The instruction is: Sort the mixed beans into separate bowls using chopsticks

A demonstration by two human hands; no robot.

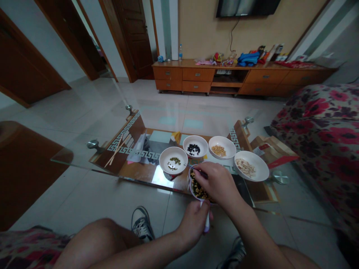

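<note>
Look at that, the right hand (220,183) pinched tight on a thin dark stick (198,170), its tip angling left toward the green-bean bowl (165,160), right above the bean-filled cup (198,188) the left hand (193,224) grips by its pale handle (206,224).

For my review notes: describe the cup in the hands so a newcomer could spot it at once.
Over the glass table's near edge, before a row of white bowls, the left hand grips a small purple-rimmed cup. Unlike the bowls, it is hand-held and packed with mixed seeds.
</note>
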